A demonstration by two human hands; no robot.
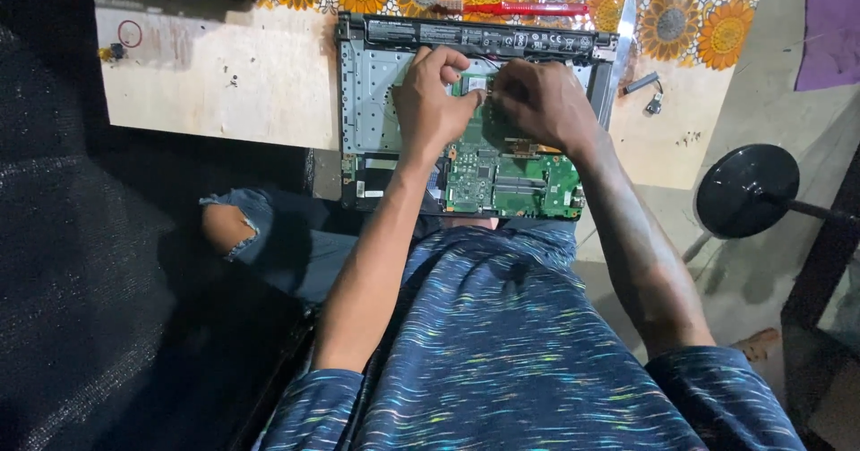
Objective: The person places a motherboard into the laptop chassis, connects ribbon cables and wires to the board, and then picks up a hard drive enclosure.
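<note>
An opened laptop base [363, 93] lies on a pale wooden board, its green circuit board [511, 187] exposed toward me and a black battery bar [475, 34] along its far edge. My left hand [430, 102] and my right hand [542, 102] meet over the middle of the circuit board, fingers curled and pinched together on a small part there. What they pinch is hidden by the fingers.
A red-handled tool [524, 8] lies on a sunflower-patterned cloth [681, 21] behind the laptop. A small metal part [647, 88] sits on the wooden board [215, 75] at the right. A black round stand base [748, 189] is on the floor to the right. Dark fabric fills the left.
</note>
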